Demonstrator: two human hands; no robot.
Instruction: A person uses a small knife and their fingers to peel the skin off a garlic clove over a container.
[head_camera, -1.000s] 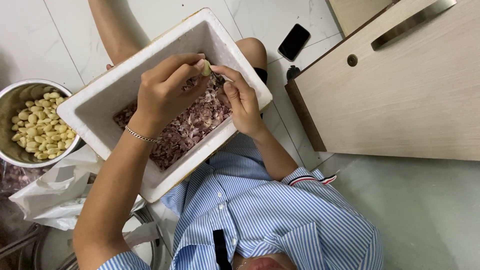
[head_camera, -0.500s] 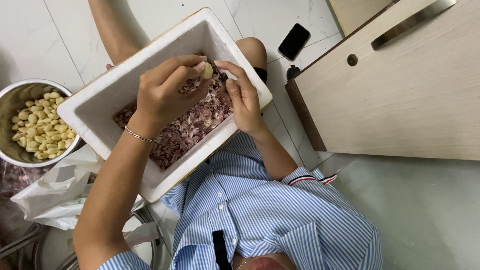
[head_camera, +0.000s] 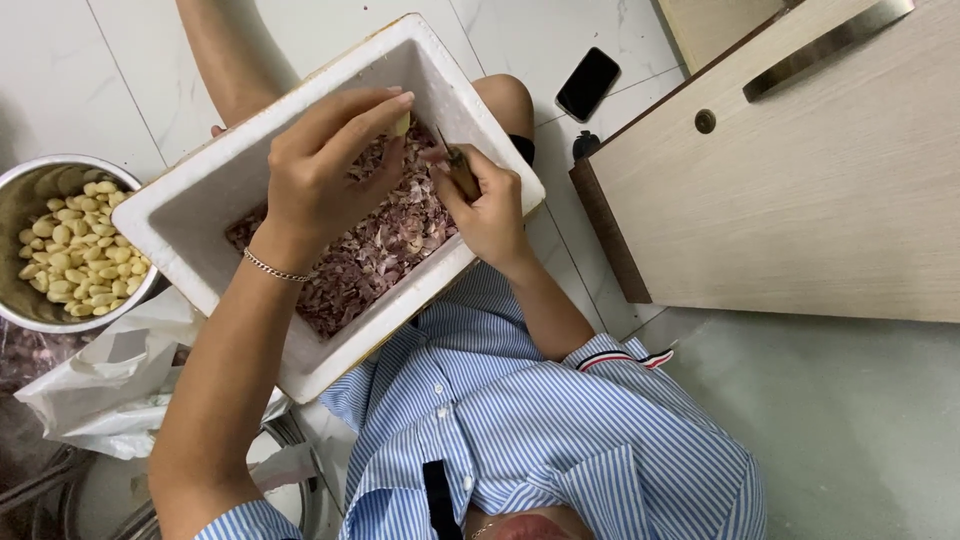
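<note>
I see my left hand (head_camera: 325, 175) pinching a garlic clove (head_camera: 402, 124) above the white foam box (head_camera: 190, 200); my right hand (head_camera: 485, 200) grips a small knife (head_camera: 455, 165) beside it.

- The left hand (head_camera: 320, 175) is raised, with its back turned to the camera and the wrist slightly bent.
- Its fingers (head_camera: 345, 115) are stretched forward and pinched with the thumb on a small pale clove (head_camera: 402, 124).
- The left forearm is seen bare, running from the lower left up to the hand.
- The right hand (head_camera: 490, 205) is curled into a closed grip around a knife (head_camera: 458, 170), with the knuckles turned outward.
- The right forearm is angled up from the bent elbow, and the wrist is held straight.
- The two hands are held close together, fingertips nearly meeting.
</note>
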